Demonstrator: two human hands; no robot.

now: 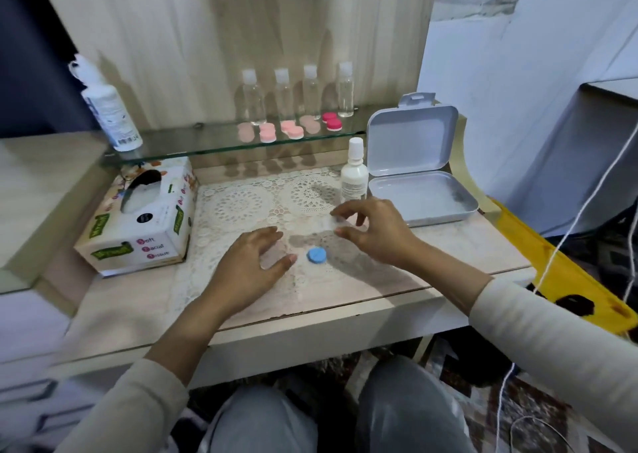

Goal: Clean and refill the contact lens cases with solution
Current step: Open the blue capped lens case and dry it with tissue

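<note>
Head view: left hand (pixel 255 259) lies flat and wide over the lace mat (pixel 241 204), fingers spread, thumb tip just beside the blue cap (pixel 317 255). Right hand (pixel 374 233) hovers above the mat with fingers curled, pinching a pale object (pixel 329 220) too blurred to identify. Solution bottle (pixel 354 173) stands upright behind the right hand, beside a white box (pixel 423 207) with its lid raised. Tissue box (pixel 138 225) sits left of the mat, tissue showing at its opening. Glass shelf (pixel 193 143) carries four clear bottles (pixel 282 93) and pink lens cases (pixel 291 130).
</note>
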